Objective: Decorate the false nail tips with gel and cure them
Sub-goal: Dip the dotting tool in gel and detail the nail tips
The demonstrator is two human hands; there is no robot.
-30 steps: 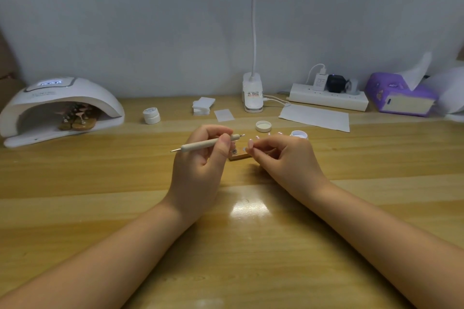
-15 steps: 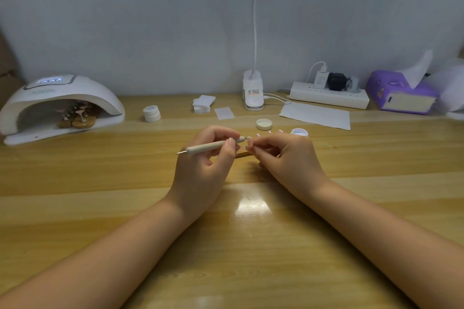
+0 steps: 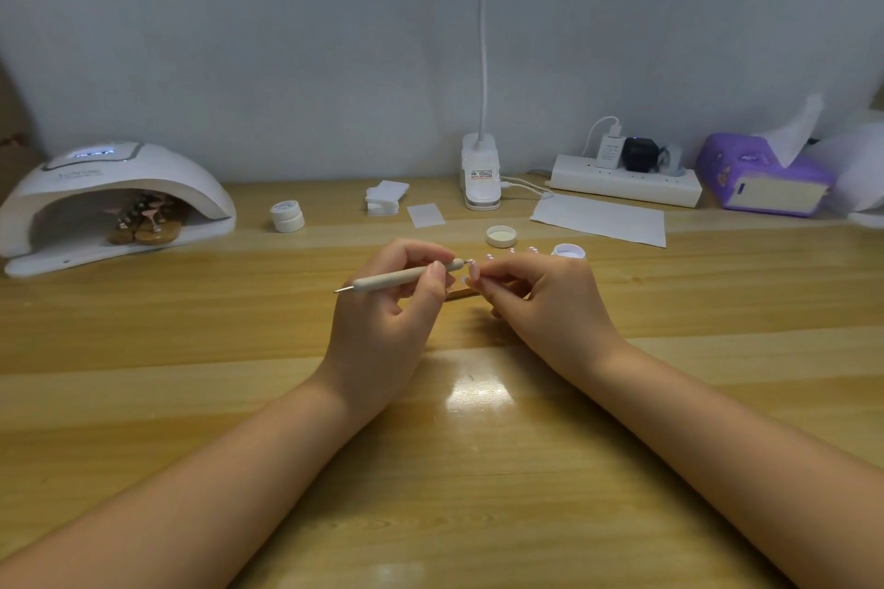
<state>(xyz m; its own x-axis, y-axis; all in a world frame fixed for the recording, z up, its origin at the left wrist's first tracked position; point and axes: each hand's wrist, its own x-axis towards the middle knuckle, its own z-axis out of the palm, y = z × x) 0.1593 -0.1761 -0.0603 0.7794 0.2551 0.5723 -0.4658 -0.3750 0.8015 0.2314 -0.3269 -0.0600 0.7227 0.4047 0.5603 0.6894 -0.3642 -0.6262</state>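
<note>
My left hand point(image 3: 387, 301) grips a cream dotting pen point(image 3: 399, 278) near its right end, its metal tip pointing left. My right hand point(image 3: 540, 297) pinches the wooden nail-tip holder point(image 3: 461, 295), mostly hidden behind both hands. Pale nail tips point(image 3: 512, 252) peek out above my right fingers. An open gel pot point(image 3: 570, 251) and its lid point(image 3: 501, 236) lie just behind them. At the far left stands the white curing lamp point(image 3: 115, 201), display lit, with another holder of nail tips point(image 3: 146, 222) inside.
A shut white pot point(image 3: 287, 215), a stack of wipes point(image 3: 385, 198), a single wipe point(image 3: 425, 214) and a paper sheet point(image 3: 600, 220) lie on the wooden desk point(image 3: 459, 469). A clip lamp point(image 3: 480, 177), power strip point(image 3: 624, 179) and purple tissue box point(image 3: 765, 177) line the wall.
Both hands with the pen and the holder have shifted slightly away from me; the holder is now more hidden behind my fingers. Nothing was let go.
</note>
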